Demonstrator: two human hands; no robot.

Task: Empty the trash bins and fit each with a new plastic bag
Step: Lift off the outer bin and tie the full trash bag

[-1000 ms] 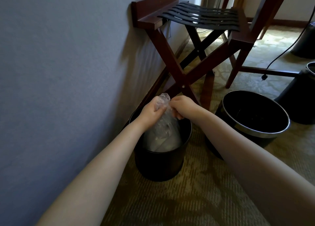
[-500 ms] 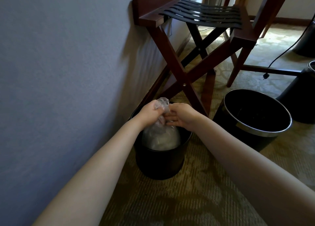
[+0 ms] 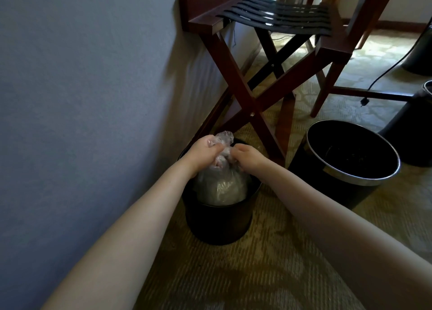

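Head view: my left hand (image 3: 203,151) and right hand (image 3: 248,157) both pinch the gathered neck of the clear bag (image 3: 221,185), whose body hangs straight below my fingers inside the small black bin (image 3: 217,220), so lift runs upward.

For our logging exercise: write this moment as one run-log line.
bag: inside small bin | left hand: grips bag neck | right hand: grips bag neck | large bin: unlined
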